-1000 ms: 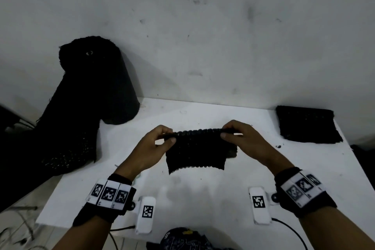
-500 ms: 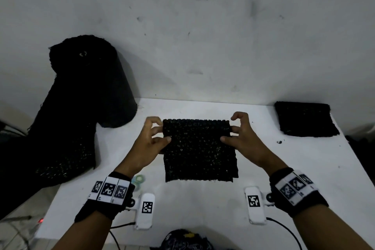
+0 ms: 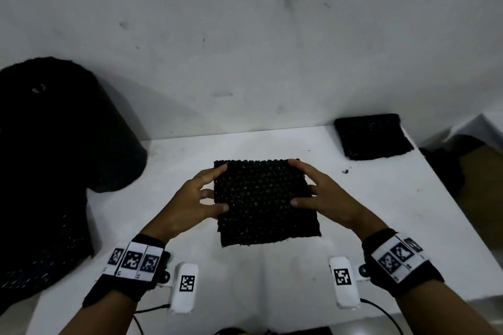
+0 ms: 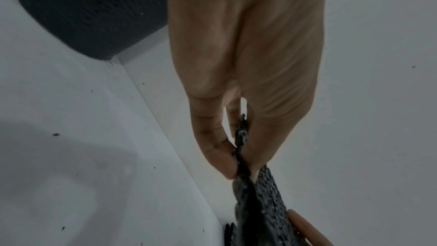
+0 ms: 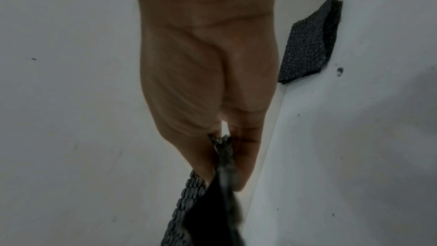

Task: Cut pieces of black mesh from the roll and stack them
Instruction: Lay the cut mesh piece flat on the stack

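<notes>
A square piece of black mesh [image 3: 261, 198], seemingly doubled over, is held over the middle of the white table [image 3: 381, 212]. My left hand [image 3: 221, 187] pinches its left edge, thumb on top; the left wrist view shows the mesh piece [image 4: 264, 203] squeezed between thumb and fingers of the left hand [image 4: 238, 156]. On the opposite edge my right hand [image 3: 296, 182] pinches the same way, and the right wrist view confirms the right hand [image 5: 224, 156] on the mesh piece [image 5: 201, 212]. The stack of cut pieces [image 3: 373, 136] [image 5: 305, 44] lies at the back right corner. The big mesh roll [image 3: 68, 130] [image 4: 89, 10] stands at the back left.
The roll's loose end [image 3: 40, 239] hangs over the table's left edge. A small dark scrap [image 3: 345, 171] lies near the stack. A white wall rises right behind the table. A brown box [image 3: 484, 177] sits beyond the right edge.
The piece went from bunched edge-on between my fingertips to spread out flat. Both hands slid from its far corners to its side edges, thumbs now on top.
</notes>
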`<state>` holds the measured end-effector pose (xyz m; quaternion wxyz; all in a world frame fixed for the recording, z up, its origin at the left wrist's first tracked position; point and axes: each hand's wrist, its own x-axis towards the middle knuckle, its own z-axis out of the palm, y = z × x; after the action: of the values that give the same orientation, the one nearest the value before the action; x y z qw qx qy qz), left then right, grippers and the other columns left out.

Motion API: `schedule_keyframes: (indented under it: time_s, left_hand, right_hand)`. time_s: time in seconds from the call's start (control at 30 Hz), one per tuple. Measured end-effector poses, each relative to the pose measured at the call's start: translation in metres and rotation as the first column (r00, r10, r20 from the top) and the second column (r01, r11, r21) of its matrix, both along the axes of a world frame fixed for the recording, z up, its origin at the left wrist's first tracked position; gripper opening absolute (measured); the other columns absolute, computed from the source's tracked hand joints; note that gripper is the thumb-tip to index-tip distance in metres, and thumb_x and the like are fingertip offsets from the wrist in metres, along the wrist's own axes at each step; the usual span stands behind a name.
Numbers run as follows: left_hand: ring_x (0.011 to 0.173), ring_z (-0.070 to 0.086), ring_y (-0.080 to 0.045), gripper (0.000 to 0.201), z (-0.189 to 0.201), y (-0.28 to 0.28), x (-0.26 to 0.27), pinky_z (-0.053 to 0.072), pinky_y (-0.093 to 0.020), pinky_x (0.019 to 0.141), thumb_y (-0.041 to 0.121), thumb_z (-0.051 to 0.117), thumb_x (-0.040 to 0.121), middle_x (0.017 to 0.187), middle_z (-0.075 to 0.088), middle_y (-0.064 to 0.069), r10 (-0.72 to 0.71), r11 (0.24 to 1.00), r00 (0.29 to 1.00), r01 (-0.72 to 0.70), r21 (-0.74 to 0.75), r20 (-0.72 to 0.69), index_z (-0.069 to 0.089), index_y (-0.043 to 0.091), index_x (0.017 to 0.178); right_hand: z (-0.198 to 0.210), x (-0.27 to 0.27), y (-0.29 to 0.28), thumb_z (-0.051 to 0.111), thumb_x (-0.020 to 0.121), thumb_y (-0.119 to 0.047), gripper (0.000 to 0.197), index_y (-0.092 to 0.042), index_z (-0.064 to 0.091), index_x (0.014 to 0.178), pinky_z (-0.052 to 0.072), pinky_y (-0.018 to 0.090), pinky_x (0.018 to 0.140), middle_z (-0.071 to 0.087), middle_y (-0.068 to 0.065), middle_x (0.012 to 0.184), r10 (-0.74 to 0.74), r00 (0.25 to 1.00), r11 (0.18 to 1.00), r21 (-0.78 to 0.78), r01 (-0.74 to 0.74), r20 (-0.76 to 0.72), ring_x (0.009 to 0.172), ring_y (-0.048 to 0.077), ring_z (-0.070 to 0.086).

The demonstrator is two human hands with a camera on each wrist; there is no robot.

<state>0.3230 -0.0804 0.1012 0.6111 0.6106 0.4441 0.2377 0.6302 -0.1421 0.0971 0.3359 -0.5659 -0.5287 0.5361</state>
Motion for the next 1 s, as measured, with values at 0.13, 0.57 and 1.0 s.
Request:
schedule_keyframes:
  time_s: [0.13, 0.57, 1.0]
  left_hand:
    - [0.097, 0.067, -0.012, 0.088, -0.006, 0.0, 0.039, 0.057, -0.027, 0.081, 0.0, 0.083, 0.076, 0.139, 0.051, 0.025, -0.04, 0.999, 0.998, 0.04, 0.001, -0.055, 0.046, 0.045, 0.142]
    - [0.107, 0.063, -0.005, 0.09, -0.053, 0.048, 0.314, 0.051, -0.016, 0.087, -0.006, 0.079, 0.078, 0.145, 0.044, 0.019, -0.101, 0.994, 0.992, 0.097, -0.059, -0.07, 0.039, 0.032, 0.15]
    - [0.106, 0.064, -0.006, 0.084, -0.08, 0.166, 0.493, 0.052, -0.023, 0.092, -0.02, 0.062, 0.082, 0.132, 0.062, 0.022, -0.147, 0.983, 0.989, 0.143, -0.115, -0.028, 0.047, 0.033, 0.145]
  right_hand:
    - [-0.004, 0.05, -0.001, 0.078, 0.082, -0.003, 0.087, -0.038, 0.034, 0.149, 0.05, 0.018, 0.092, 0.038, -0.029, 0.143, 0.061, 0.996, 0.997, -0.056, -0.058, 0.06, 0.111, 0.003, 0.059]
    - [-0.05, 0.313, 0.029, 0.072, 0.086, 0.0, 0.089, -0.03, 0.024, 0.154, 0.05, 0.013, 0.074, 0.039, -0.012, 0.147, -0.079, 0.961, 0.989, -0.097, 0.109, 0.266, 0.092, 0.007, 0.058]
    - [-0.118, 0.447, 0.144, 0.075, 0.086, -0.011, 0.069, -0.033, 0.042, 0.142, 0.047, 0.028, 0.087, 0.046, 0.001, 0.141, -0.312, 0.928, 0.931, -0.129, 0.341, 0.202, 0.113, 0.02, 0.054]
